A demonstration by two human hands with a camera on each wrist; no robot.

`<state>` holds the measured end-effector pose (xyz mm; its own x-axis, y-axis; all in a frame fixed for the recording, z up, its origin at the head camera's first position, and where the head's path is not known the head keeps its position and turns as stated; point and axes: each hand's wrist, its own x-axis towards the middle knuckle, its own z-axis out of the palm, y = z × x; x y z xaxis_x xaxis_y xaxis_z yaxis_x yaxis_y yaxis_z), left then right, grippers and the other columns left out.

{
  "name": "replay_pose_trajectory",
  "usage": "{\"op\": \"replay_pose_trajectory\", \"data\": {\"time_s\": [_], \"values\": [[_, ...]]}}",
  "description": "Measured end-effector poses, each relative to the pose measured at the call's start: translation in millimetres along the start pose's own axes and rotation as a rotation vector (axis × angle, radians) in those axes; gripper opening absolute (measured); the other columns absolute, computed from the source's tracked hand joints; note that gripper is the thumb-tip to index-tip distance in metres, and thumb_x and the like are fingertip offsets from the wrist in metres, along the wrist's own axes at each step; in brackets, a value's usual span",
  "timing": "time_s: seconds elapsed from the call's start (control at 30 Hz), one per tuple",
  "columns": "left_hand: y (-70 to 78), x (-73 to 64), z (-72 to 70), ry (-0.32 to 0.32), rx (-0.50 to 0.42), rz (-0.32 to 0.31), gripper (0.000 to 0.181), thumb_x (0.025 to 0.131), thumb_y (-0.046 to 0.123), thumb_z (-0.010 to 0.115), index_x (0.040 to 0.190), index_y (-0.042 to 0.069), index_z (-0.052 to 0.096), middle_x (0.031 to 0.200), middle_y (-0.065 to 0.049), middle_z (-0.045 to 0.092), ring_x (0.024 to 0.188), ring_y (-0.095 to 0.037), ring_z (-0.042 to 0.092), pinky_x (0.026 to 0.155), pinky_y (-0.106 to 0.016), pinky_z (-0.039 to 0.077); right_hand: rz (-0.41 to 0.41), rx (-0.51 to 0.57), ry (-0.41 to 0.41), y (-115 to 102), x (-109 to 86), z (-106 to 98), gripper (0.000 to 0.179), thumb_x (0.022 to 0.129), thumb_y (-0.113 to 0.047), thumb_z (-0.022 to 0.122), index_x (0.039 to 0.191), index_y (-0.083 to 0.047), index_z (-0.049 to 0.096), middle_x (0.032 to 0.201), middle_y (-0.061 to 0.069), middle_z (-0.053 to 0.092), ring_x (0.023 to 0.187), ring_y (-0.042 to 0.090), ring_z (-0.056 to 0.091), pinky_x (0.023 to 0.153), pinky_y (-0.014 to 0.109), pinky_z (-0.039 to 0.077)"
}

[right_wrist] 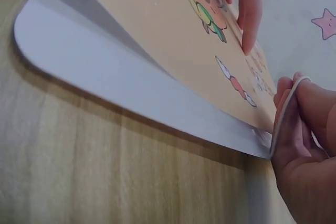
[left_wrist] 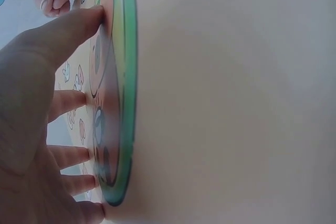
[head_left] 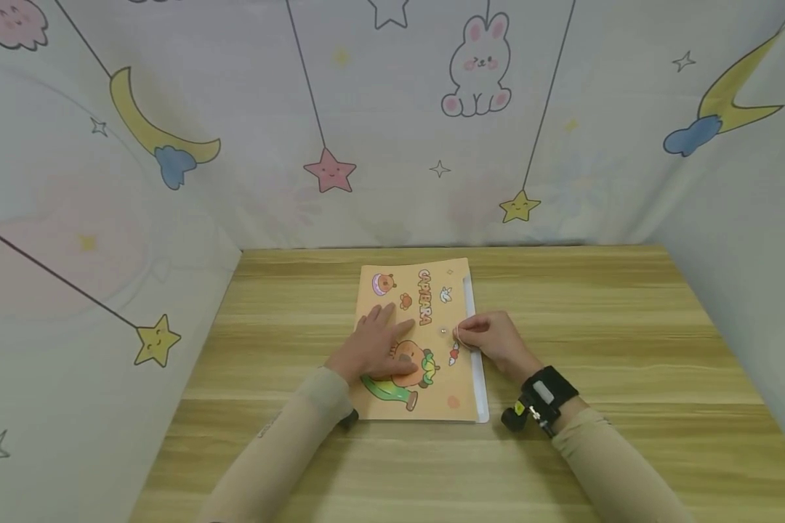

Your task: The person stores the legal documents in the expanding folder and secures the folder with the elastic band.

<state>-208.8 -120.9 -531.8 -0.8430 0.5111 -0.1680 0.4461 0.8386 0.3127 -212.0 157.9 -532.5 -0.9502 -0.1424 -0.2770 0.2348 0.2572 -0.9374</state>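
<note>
An orange paper folder (head_left: 445,399) with printed capybara drawings and the word CAPYBARA lies on the table, its white inner edge (head_left: 480,388) showing along the right side. My left hand (head_left: 374,345) rests on the folder with fingers spread, pressing its cover. Over the right edge, my right hand (head_left: 496,338) pinches a thin white cord (right_wrist: 285,111) between thumb and fingers. The cord loops round the fingertips. A small round button (head_left: 443,330) sits on the cover just left of those fingertips. In the right wrist view the cover stands slightly apart from the white layer below.
A wood-grain table (head_left: 595,327) extends around the folder. Behind and beside it hangs a pale curtain (head_left: 392,211) printed with stars, moons and a rabbit. A black strap with a small camera (head_left: 541,399) is on the right wrist.
</note>
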Motion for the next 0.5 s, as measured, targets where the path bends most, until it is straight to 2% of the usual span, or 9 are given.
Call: {"op": "replay_pose_trajectory", "data": {"time_s": [0.1, 0.2, 0.37, 0.5], "values": [[0.1, -0.3, -0.4, -0.007, -0.004, -0.004, 0.09, 0.087, 0.07, 0.071, 0.162, 0.026, 0.044, 0.171, -0.022, 0.02, 0.156, -0.05, 0.018, 0.121, -0.068, 0.022, -0.055, -0.098, -0.014, 0, 2.0, 1, 0.019, 0.093, -0.012, 0.08, 0.109, -0.002, 0.081, 0.109, 0.01, 0.077, 0.091, 0.016, 0.068, 0.074, 0.025, 0.058], [0.7, -0.6, -1.5, -0.02, -0.007, -0.011, 0.09, 0.088, 0.071, 0.069, 0.162, 0.026, 0.043, 0.172, -0.021, 0.019, 0.157, -0.049, 0.016, 0.122, -0.067, 0.022, -0.161, -0.259, -0.016, -3, 4.1, 4, 0.022, 0.094, -0.018, 0.08, 0.112, -0.006, 0.081, 0.115, 0.011, 0.077, 0.098, 0.021, 0.069, 0.079, 0.03, 0.058], [0.7, -0.3, -1.9, -0.031, -0.01, -0.015, 0.091, 0.088, 0.072, 0.067, 0.163, 0.027, 0.042, 0.172, -0.02, 0.019, 0.157, -0.048, 0.015, 0.122, -0.066, 0.021, -0.309, -0.474, 0.003, -6, 8.4, 12, 0.024, 0.095, -0.017, 0.079, 0.115, -0.005, 0.08, 0.113, 0.012, 0.077, 0.103, 0.026, 0.071, 0.087, 0.04, 0.059], [0.4, -0.2, -1.8, -0.027, -0.013, -0.013, 0.091, 0.088, 0.072, 0.068, 0.163, 0.026, 0.042, 0.172, -0.021, 0.019, 0.157, -0.048, 0.016, 0.122, -0.067, 0.021, -0.417, -0.586, 0.016, -6, 10.8, 18, 0.021, 0.092, -0.009, 0.079, 0.113, -0.004, 0.081, 0.105, 0.011, 0.077, 0.094, 0.024, 0.07, 0.085, 0.041, 0.058]]}}
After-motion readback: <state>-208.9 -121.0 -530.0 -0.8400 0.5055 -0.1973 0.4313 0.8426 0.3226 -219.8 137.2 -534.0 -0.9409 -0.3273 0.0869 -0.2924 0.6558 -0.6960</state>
